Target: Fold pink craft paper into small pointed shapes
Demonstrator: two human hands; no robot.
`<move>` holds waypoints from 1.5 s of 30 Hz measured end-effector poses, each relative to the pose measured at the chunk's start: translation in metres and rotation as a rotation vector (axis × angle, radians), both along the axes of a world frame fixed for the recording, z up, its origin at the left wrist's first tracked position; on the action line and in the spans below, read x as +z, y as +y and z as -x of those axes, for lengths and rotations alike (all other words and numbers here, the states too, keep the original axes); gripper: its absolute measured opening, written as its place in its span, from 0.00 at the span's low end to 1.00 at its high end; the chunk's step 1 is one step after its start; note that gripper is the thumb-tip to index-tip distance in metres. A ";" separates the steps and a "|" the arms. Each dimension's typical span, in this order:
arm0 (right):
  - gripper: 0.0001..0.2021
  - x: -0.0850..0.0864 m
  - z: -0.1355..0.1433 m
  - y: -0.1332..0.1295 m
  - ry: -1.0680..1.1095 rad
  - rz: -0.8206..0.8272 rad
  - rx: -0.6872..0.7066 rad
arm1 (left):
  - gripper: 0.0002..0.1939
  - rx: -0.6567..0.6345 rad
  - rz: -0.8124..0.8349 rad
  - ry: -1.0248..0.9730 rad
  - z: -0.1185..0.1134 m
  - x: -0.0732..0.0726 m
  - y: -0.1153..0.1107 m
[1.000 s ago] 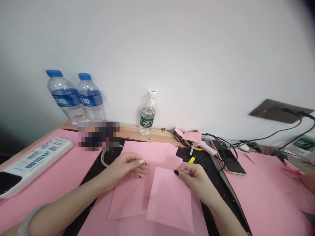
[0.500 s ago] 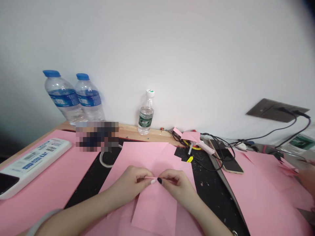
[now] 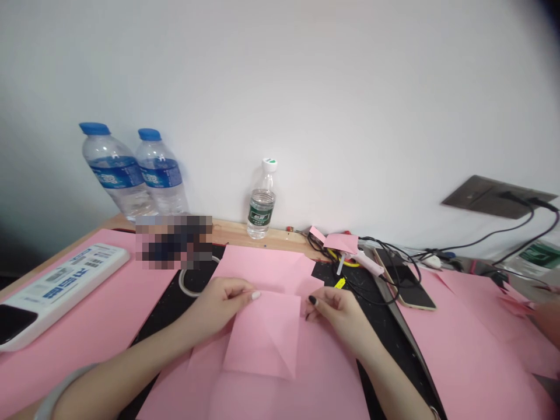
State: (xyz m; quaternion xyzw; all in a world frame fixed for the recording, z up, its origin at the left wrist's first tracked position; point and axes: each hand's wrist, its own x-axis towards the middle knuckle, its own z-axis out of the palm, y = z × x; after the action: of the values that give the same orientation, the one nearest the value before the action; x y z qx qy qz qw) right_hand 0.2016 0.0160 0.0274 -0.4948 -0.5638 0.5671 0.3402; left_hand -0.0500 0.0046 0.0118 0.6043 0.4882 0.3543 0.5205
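Note:
A pink paper piece with a diagonal crease hangs or lies in front of me, over larger pink sheets. My left hand pinches its upper left corner between thumb and fingers. Just right of its upper right corner is my right hand, fingers curled and thumb against them, apart from the paper piece. Whether anything small is between those fingertips cannot be made out.
Two large bottles and a small bottle stand along the wall. Cables, a pink glue gun and a phone lie at right. A white device is at left. Another person's hand shows at far right.
My right hand has let go of the paper and moved right. The paper now shows a broad face with its top edge raised, held by my left hand, which has shifted slightly up and left.

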 end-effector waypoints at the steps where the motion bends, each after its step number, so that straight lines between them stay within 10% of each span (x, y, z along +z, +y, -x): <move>1: 0.11 -0.001 -0.002 0.002 0.020 -0.001 -0.049 | 0.16 0.016 -0.005 0.008 0.002 0.000 0.002; 19: 0.13 -0.005 0.028 -0.022 -0.213 -0.250 0.153 | 0.09 -0.156 -0.115 0.067 -0.017 0.009 -0.008; 28: 0.13 0.003 0.011 -0.014 -0.149 -0.243 0.034 | 0.11 -0.070 -0.003 -0.096 -0.003 -0.002 0.005; 37: 0.16 -0.006 0.008 -0.007 0.150 0.007 -0.211 | 0.32 -0.100 0.063 -0.463 -0.009 -0.002 -0.003; 45: 0.13 -0.003 0.019 -0.013 0.422 0.229 -0.163 | 0.29 -0.001 -0.054 -0.028 -0.013 0.000 -0.010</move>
State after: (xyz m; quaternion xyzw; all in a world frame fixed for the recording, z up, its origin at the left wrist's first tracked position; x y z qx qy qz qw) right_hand 0.1831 0.0027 0.0245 -0.4447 -0.3706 0.6887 0.4365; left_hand -0.0372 -0.0050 0.0122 0.6132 0.4708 0.3757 0.5111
